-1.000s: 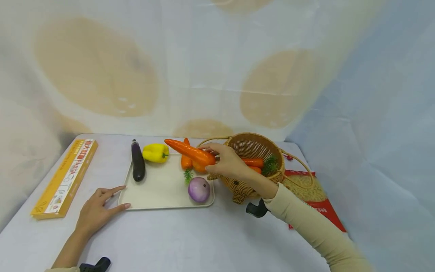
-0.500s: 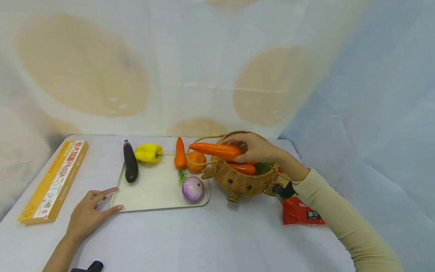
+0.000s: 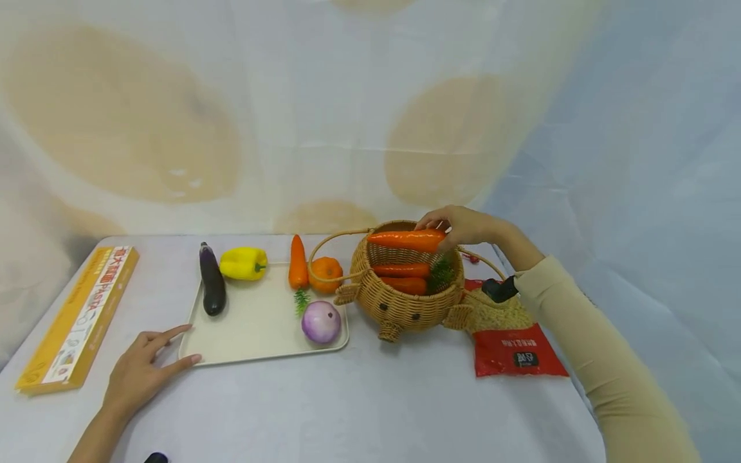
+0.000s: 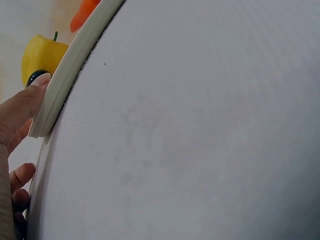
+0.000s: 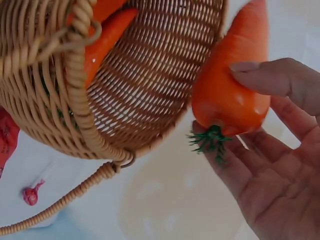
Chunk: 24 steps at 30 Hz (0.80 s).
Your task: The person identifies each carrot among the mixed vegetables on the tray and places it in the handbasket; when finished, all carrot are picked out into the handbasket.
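Note:
My right hand (image 3: pixel 463 228) grips a large carrot (image 3: pixel 408 240) by its thick end, above the opening of a wicker basket (image 3: pixel 399 312) with an animal face. In the right wrist view, thumb and fingers are around this carrot (image 5: pixel 235 85), its green tuft pointing down. Inside the basket lie more carrots (image 3: pixel 402 270) and green leaves. My left hand (image 3: pixel 139 373) touches the near left corner of a cream tray (image 3: pixel 255 334), fingers fairly straight; in the left wrist view the thumb (image 4: pixel 30 102) rests at the tray's rim. An onion (image 3: pixel 321 321) sits on the tray.
On or at the tray are an eggplant (image 3: pixel 213 283), a yellow bell pepper (image 3: pixel 244 263), another carrot (image 3: pixel 298 263) and a small orange pumpkin (image 3: pixel 325 273). A yellow pasta box (image 3: pixel 81 321) lies left. Right of the basket is a red bag (image 3: pixel 515 347). Basket handles (image 3: pixel 330 241) stick out sideways.
My right hand has carried the carrot rightward from over the tray to over the basket. The left hand has stayed at the tray corner; the head view has shifted slightly.

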Tool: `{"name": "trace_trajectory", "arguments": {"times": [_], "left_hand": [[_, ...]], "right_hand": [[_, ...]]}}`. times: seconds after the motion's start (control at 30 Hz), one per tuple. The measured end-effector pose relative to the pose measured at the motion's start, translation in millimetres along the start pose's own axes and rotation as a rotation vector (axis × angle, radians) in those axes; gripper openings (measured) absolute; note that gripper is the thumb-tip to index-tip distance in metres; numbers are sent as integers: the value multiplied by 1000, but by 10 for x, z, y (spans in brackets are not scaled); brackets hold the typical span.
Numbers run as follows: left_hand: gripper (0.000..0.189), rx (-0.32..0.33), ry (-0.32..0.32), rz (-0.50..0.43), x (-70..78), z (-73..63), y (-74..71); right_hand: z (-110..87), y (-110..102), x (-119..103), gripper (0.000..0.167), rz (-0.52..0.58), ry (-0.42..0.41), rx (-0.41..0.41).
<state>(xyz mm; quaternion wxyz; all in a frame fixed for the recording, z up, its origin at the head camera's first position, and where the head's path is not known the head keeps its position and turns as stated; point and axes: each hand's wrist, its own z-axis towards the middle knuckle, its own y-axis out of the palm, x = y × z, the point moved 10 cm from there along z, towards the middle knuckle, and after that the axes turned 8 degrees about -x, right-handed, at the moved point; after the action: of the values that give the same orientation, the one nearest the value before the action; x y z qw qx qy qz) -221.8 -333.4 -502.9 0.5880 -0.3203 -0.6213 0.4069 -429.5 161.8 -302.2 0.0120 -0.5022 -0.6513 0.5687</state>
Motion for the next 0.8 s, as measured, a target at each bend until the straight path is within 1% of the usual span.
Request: {"name": "trace_trajectory", "arguments": {"times": [0.13, 0.23, 0.43, 0.53, 0.67, 0.8], "left_hand": [[74, -14, -7, 0, -28, -13, 9], [74, -22, -13, -2, -44, -27, 23], [74, -32, -27, 6, -71, -46, 25], [75, -43, -40, 8, -97, -53, 16], [75, -55, -63, -1, -129, -71, 11], [75, -62, -81, -8, -140, -100, 21]], "right_hand": [[63, 17, 103, 56, 14, 34, -53], [110, 24, 151, 57, 21, 49, -75], [233, 71, 171, 61, 23, 75, -110], [339, 135, 164, 63, 31, 96, -144], [515, 223, 171, 61, 21, 136, -181], [676, 320, 248, 61, 12, 188, -215]]}}
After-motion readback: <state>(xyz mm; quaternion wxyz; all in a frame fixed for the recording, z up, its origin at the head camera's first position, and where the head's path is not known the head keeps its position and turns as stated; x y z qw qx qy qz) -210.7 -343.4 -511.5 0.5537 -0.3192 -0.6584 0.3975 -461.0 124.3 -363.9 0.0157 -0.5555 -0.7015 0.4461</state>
